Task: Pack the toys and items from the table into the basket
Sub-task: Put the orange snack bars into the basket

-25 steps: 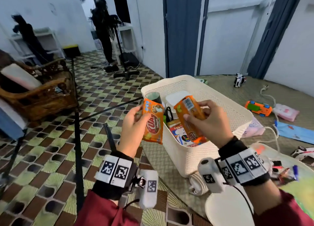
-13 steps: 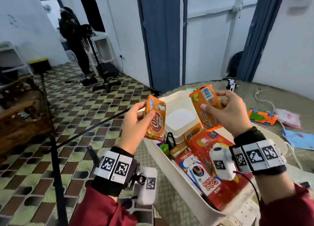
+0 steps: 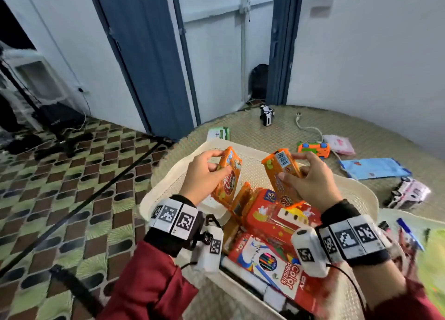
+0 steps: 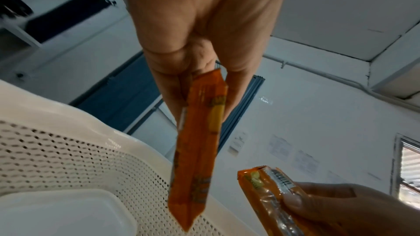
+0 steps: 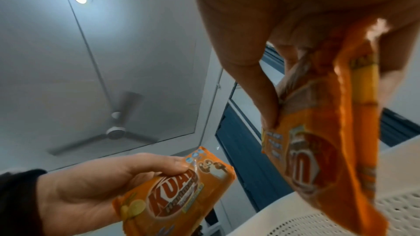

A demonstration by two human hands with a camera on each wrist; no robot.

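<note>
We hold two orange snack packets over the white basket (image 3: pixel 361 194), one in each hand. Our left hand (image 3: pixel 201 175) pinches the left packet (image 3: pixel 228 177) between thumb and curled fingers near its upper end, so it hangs almost upright above the far left part of the basket. Our right hand (image 3: pixel 313 182) wraps its fingers round the right packet (image 3: pixel 280 173), barcode end up, lower end tilted down toward the red tin (image 3: pixel 272 213) already inside.

We judge these packets to be light and thin, with a slick crinkly film that can slide under a loose pinch; the biscuits inside likely crack if squeezed. The flat faces near the middle look like the safest place to hold, pressing gently rather than gripping the sealed ends.

Counting what we can see: two packets in hand, and at least one more orange packet (image 3: pixel 240 199) standing on edge in the basket. Also inside are one red tin, one box of colour pencils (image 3: pixel 272 266) and one white lid or container (image 4: pixel 63 211). Still out on the woven mat (image 3: pixel 289 132) we count three toy cars: a black-and-white one (image 3: pixel 266 114), an orange one (image 3: pixel 313 149) and a pink-and-white one (image 3: pixel 409 193). There is also one pink pouch (image 3: pixel 339 144), one blue packet (image 3: pixel 375 168) and one small green-and-white box (image 3: pixel 218 133).
</note>
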